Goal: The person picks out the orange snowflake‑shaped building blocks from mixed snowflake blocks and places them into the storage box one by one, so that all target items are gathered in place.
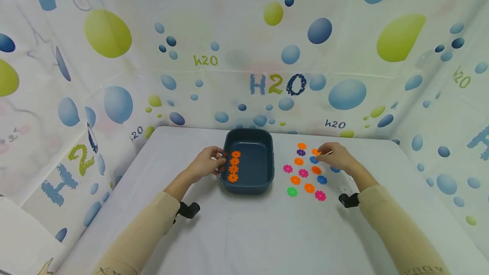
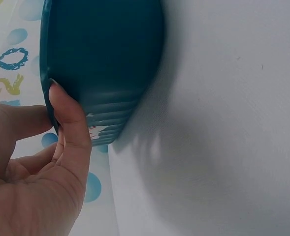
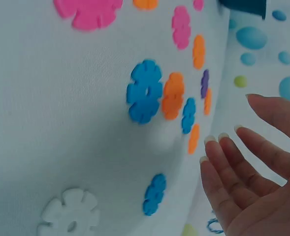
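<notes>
A dark teal plastic basin [image 1: 248,189] stands on the white-covered table, with several orange flower-shaped discs [image 1: 233,169] in a row along its left side. My left hand [image 1: 205,162] grips the basin's left rim; in the left wrist view thumb and fingers pinch the basin wall [image 2: 105,54]. To the right, my right hand [image 1: 337,156] hovers over the scattered discs with its fingers extended. Its fingertips are close to an orange disc [image 1: 315,152] and a blue disc [image 1: 314,160]. The right wrist view shows nothing between the fingers of the right hand [image 3: 258,182].
More flower-shaped discs lie right of the basin: pink [image 1: 288,168], green [image 1: 292,192], purple [image 1: 301,152], blue [image 1: 321,179] and orange. A white disc [image 3: 68,216] lies nearer the right wrist. A patterned curtain [image 1: 237,54] hangs behind the table.
</notes>
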`<state>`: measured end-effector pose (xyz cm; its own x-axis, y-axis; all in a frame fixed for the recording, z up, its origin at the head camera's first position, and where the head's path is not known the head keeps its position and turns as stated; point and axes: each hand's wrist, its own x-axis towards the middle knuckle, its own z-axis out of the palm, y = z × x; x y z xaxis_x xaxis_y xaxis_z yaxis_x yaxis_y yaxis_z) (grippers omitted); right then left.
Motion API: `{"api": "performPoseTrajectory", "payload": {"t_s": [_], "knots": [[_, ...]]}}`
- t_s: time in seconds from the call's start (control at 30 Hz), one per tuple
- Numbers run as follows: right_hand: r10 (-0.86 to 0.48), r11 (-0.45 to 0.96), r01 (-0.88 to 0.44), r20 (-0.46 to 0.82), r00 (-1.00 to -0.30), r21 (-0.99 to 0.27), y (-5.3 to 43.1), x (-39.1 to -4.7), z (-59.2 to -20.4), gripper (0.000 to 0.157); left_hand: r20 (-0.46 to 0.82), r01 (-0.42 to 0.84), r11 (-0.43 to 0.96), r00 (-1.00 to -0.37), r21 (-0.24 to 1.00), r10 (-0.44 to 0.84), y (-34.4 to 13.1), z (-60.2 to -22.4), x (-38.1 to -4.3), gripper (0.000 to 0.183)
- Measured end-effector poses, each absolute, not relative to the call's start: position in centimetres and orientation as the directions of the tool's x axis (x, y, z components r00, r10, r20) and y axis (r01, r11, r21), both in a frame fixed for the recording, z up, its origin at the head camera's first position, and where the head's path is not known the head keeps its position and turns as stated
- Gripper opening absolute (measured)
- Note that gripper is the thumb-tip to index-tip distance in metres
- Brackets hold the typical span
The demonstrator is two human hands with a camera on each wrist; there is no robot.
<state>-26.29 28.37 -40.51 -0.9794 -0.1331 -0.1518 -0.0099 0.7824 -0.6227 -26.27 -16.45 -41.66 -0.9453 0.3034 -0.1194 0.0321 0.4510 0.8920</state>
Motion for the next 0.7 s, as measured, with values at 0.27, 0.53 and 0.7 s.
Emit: {"api": "performPoseTrajectory", "payload": {"t_s": [0.27,0.53,0.7], "knots": [[-0.003,0.771,0.127,-0.204,-0.979,-0.624,29.9,-27.9,-41.6,0.053,-0.124,0.026,0.436,-0.942,0.899,0.311,-16.4,-41.5,-26.2,0.038],[0.055,0.734,0.219,-0.265,-0.963,-0.643,30.3,-28.6,-42.2,0.055,-0.130,0.017,0.431,-0.942,0.902,0.309,-16.6,-41.8,-26.4,0.038],[0.065,0.725,0.226,-0.262,-0.963,-0.651,30.3,-28.9,-42.5,0.056,-0.127,0.020,0.424,-0.940,0.906,0.316,-16.6,-41.7,-26.4,0.038]]}}
